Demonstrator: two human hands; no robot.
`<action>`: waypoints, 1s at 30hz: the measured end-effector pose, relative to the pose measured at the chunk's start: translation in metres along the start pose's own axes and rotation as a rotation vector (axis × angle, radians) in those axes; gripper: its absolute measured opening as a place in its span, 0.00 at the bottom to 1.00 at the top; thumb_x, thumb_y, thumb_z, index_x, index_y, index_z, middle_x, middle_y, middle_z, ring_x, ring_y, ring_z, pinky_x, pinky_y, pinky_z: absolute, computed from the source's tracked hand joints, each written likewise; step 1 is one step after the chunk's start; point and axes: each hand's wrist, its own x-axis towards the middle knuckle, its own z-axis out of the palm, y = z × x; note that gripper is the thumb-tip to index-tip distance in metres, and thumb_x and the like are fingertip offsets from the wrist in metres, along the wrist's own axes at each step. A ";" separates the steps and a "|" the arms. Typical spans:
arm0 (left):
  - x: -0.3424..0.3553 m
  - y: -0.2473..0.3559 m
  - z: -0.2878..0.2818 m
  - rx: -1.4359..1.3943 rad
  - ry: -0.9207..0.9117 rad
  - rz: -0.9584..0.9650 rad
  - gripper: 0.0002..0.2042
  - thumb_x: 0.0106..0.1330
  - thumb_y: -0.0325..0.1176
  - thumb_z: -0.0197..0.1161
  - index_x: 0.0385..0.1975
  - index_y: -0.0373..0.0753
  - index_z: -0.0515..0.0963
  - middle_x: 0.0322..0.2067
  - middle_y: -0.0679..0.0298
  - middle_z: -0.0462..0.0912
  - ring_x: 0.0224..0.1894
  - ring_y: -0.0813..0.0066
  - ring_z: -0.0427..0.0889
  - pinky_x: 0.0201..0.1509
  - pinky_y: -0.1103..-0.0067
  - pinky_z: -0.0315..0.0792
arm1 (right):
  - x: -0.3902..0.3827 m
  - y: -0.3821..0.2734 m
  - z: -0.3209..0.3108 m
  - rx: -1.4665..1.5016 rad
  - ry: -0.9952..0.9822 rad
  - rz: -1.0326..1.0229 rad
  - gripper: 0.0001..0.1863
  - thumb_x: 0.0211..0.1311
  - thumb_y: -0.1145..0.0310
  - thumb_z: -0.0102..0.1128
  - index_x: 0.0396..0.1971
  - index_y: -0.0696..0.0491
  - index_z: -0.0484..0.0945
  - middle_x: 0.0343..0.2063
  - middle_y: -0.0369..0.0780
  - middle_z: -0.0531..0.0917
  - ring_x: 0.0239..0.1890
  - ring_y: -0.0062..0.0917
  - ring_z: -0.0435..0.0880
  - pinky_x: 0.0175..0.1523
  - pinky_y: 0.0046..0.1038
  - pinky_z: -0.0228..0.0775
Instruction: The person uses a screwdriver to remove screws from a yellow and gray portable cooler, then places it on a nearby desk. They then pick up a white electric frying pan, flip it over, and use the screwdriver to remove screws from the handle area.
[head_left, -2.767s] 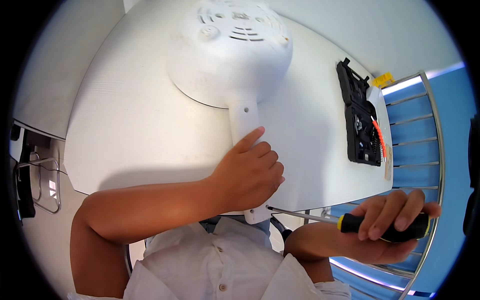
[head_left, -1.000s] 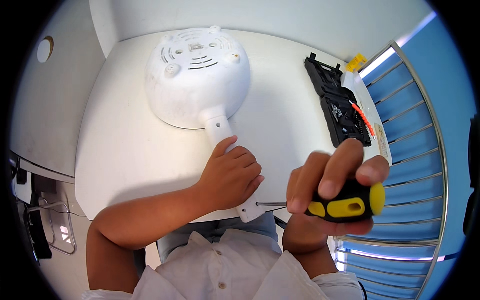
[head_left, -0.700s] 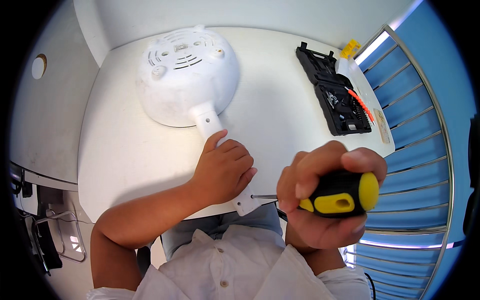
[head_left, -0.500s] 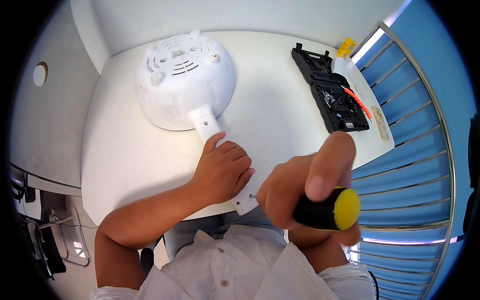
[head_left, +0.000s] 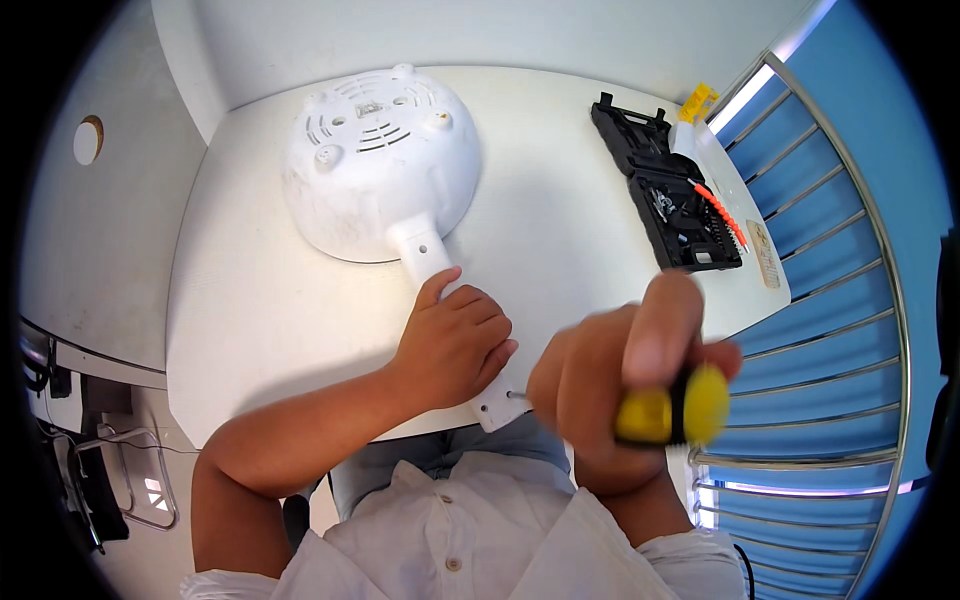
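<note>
A white, round, pan-shaped appliance [head_left: 380, 200] lies bottom up on the table, with vent slots and small feet on its underside. Its long handle [head_left: 425, 262] points toward me. My left hand [head_left: 455, 345] is closed around the middle of that handle, pressing it down. In my right hand [head_left: 605, 385] is a screwdriver [head_left: 680, 412] with a black and yellow grip, held in closed fingers. Its thin shaft reaches left to one of the holes at the handle's near end. Whether a screw sits in that hole, I cannot tell.
On the right of the white table [head_left: 560, 250] an open black tool case [head_left: 680, 215] holds bits and small metal parts. An orange flexible shaft [head_left: 718, 212] lies across it. A yellow item [head_left: 698, 102] stands behind. Metal railing [head_left: 895, 290] runs along the right.
The screwdriver's grip has turned in my right hand, showing more yellow, and my fingers have shifted on it. My left hand keeps its hold. The whole view has moved slightly.
</note>
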 end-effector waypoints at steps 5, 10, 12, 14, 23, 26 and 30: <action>-0.001 0.001 -0.002 0.006 0.031 0.003 0.04 0.52 0.33 0.60 0.22 0.43 0.74 0.26 0.69 0.75 0.37 0.72 0.73 0.61 0.63 0.53 | 0.007 0.000 0.008 0.210 -0.059 0.073 0.25 0.54 0.45 0.57 0.34 0.54 0.67 0.10 0.43 0.70 0.06 0.22 0.63 0.11 0.22 0.53; 0.003 -0.001 0.001 -0.092 0.000 -0.036 0.03 0.51 0.32 0.60 0.22 0.43 0.74 0.25 0.69 0.75 0.37 0.72 0.74 0.60 0.63 0.53 | 0.009 0.012 0.000 0.109 -0.133 -0.057 0.20 0.56 0.51 0.58 0.34 0.53 0.67 0.20 0.42 0.72 0.13 0.23 0.68 0.19 0.22 0.64; 0.001 0.000 0.002 -0.006 0.014 -0.016 0.03 0.50 0.32 0.60 0.22 0.43 0.74 0.25 0.69 0.75 0.37 0.72 0.73 0.60 0.64 0.53 | 0.008 0.009 -0.012 0.065 -0.254 -0.114 0.16 0.60 0.55 0.54 0.34 0.52 0.68 0.24 0.41 0.74 0.16 0.23 0.69 0.23 0.24 0.68; 0.000 0.000 0.003 0.034 0.027 0.000 0.03 0.50 0.32 0.60 0.22 0.43 0.74 0.25 0.69 0.75 0.37 0.72 0.73 0.60 0.64 0.53 | 0.008 0.010 -0.016 0.208 -0.320 -0.088 0.14 0.62 0.55 0.51 0.32 0.52 0.70 0.18 0.38 0.72 0.12 0.22 0.66 0.19 0.23 0.62; 0.003 0.002 0.002 0.020 0.008 -0.020 0.03 0.51 0.33 0.60 0.22 0.43 0.74 0.26 0.69 0.75 0.37 0.72 0.73 0.60 0.65 0.54 | 0.021 0.026 0.000 0.298 -0.154 -0.050 0.30 0.43 0.44 0.65 0.35 0.51 0.64 0.13 0.37 0.70 0.09 0.20 0.65 0.14 0.21 0.56; 0.002 0.002 0.002 0.016 -0.001 -0.033 0.04 0.52 0.33 0.60 0.22 0.43 0.73 0.26 0.69 0.75 0.37 0.72 0.73 0.60 0.65 0.54 | 0.023 0.018 -0.034 0.140 -0.324 -0.044 0.27 0.49 0.52 0.65 0.41 0.53 0.64 0.27 0.39 0.67 0.20 0.24 0.71 0.26 0.26 0.66; 0.000 0.002 0.000 0.017 0.007 -0.029 0.04 0.52 0.33 0.60 0.22 0.43 0.73 0.26 0.69 0.75 0.37 0.72 0.73 0.60 0.65 0.54 | 0.014 0.012 -0.052 0.022 -0.302 -0.125 0.32 0.53 0.52 0.61 0.51 0.57 0.64 0.35 0.40 0.65 0.28 0.26 0.73 0.32 0.28 0.72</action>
